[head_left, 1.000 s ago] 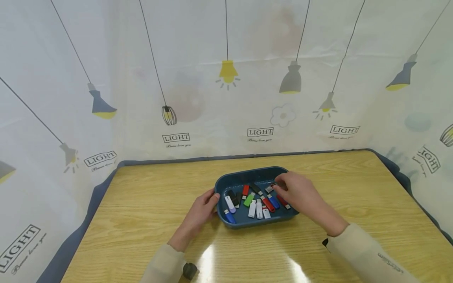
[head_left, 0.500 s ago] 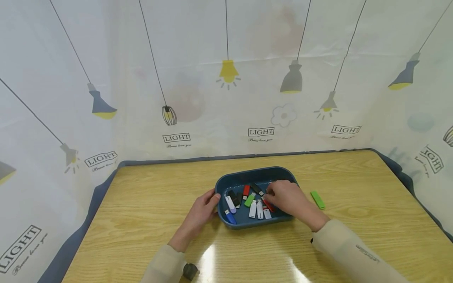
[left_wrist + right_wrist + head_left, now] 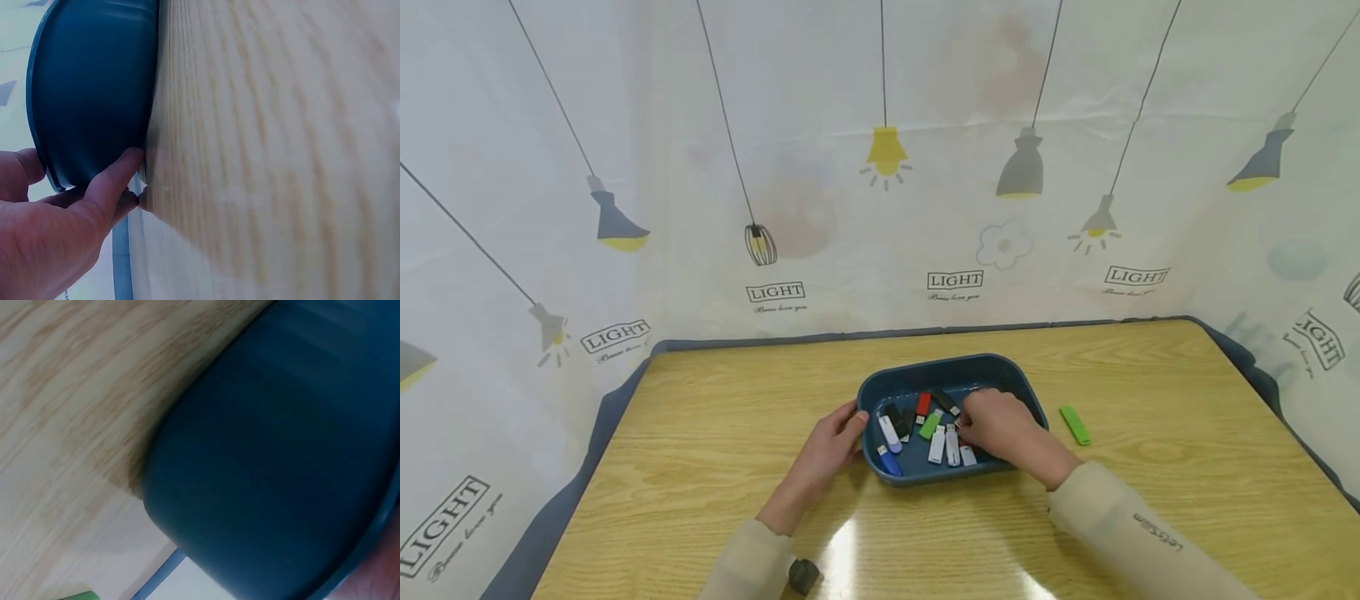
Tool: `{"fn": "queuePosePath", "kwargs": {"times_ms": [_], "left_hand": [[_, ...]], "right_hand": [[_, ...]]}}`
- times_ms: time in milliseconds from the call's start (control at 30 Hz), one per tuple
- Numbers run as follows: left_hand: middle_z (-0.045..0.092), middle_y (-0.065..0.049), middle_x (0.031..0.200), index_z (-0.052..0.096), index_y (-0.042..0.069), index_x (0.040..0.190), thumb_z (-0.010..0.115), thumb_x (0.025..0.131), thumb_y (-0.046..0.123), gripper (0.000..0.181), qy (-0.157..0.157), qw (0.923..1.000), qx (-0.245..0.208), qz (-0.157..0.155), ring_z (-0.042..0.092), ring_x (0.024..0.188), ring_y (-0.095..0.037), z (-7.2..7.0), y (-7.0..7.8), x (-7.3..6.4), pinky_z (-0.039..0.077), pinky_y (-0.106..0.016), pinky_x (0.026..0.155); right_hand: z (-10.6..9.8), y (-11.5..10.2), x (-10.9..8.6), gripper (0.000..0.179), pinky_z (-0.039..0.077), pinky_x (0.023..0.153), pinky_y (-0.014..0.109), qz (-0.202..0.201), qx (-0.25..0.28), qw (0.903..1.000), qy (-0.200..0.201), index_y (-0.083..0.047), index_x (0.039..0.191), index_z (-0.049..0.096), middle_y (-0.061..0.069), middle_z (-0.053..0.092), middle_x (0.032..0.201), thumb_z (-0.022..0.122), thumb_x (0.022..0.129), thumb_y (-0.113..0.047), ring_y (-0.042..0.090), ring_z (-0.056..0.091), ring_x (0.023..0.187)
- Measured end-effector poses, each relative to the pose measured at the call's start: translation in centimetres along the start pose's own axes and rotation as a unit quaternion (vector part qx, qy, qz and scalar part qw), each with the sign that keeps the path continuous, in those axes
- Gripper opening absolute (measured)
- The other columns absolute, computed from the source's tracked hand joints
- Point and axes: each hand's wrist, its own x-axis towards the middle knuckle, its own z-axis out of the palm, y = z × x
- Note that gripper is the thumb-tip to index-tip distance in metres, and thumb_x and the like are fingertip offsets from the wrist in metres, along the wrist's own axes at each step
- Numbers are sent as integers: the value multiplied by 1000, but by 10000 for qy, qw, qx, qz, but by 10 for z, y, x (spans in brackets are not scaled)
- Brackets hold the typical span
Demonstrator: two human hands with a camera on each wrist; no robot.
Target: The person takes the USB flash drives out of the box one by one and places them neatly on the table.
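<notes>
Left hand (image 3: 822, 450) on rim, right hand (image 3: 1007, 429) inside dark blue, rounded-rectangular plastic tray (image 3: 955, 372)

Tray position: on yellow wood-grain tabletop (image 3: 700, 458), well in from far edge; tabletop visible at both sides and in front. Far and side limits of working room: white lamp-printed sheet (image 3: 850, 258).

Left hand: thumb at rim, fingers against outer wall, holding tray by its short end.

Right hand: across near right corner, fingers bent down among contents; fingertips hidden, cannot tell grip or no grip.

Just left of right fingers: slim white rectangular USB sticks (image 3: 937, 446). Towards left wall: white-and-lilac rounded stick (image 3: 889, 434), blue oblong stick (image 3: 889, 461). Between: red rectangular stick (image 3: 922, 403), short green stick (image 3: 930, 426).

Outside right wall, apart from it: flat bright green stick (image 3: 1075, 425), tabletop all round.
</notes>
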Motion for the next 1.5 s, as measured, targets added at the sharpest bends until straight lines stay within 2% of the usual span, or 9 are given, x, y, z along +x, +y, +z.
{"fn": "queuePosePath", "kwargs": {"times_ms": [133,467,533,633,733,933,1033,1233,1500], "left_hand": [[45,-25,155,36,-4,157,46,113,24,53,-11,10000,-10,44,54,134,-38,1,1,-1,52,-51,103],[45,-23,156,35,-1,159,44,113,25,54,-7,10000,65,-25,54,134,-35,0,1,0,50,-50,105],[45,-23,157,35,-2,159,45,113,25,54,1,10000,63,-17,54,134,-36,0,2,0,50,-51,105],[45,-24,156,35,-2,158,45,113,25,54,14,10000,63,-10,54,134,-37,1,3,-2,49,-52,105],[44,-25,156,35,-2,158,45,113,25,54,-1,10000,69,-9,54,134,-37,1,2,-2,50,-52,105],[44,-24,157,34,-2,159,44,113,26,55,-60,10000,45,-2,53,135,-36,0,0,1,50,-50,105],[44,-23,157,35,-1,159,45,113,26,55,-45,10000,41,-15,53,136,-36,0,0,1,50,-49,105],[44,-23,157,35,-1,159,44,113,26,54,-28,10000,72,-26,52,136,-36,-1,0,0,49,-50,106],[44,-23,157,34,-1,159,45,113,28,56,-50,9999,94,-13,53,136,-36,-1,0,0,49,-50,106]], "right_hand": [[1,-1,-1,41,22,52,28,-51,-19,10000,62,-17,56,45,-3,36,62,72,84,-4,13,31,57],[-1,-1,-3,40,18,50,27,-98,168,9997,172,-16,59,42,-5,29,59,71,82,-3,11,24,52],[-2,-1,-3,33,21,49,26,-86,192,9996,204,-14,62,49,-5,35,60,72,83,-4,11,28,52],[-6,-1,-6,16,32,49,25,0,257,9994,220,-10,75,64,-4,51,67,75,87,-9,11,42,55],[-12,-1,-10,9,44,53,27,68,357,9989,303,-8,88,71,-2,62,76,78,89,-14,13,52,61],[-25,5,-21,9,53,61,31,-53,510,9962,702,-6,95,73,0,67,83,77,91,-12,13,58,69],[-34,9,-26,12,56,65,33,12,612,9945,855,-4,98,73,2,68,85,77,91,-13,14,60,72],[-51,21,-38,16,59,71,38,238,820,9918,955,-2,103,74,3,71,88,75,94,-15,16,65,78],[-66,46,-53,21,58,71,39,543,1139,9870,991,0,107,74,5,72,92,72,97,-18,19,65,81]]}}
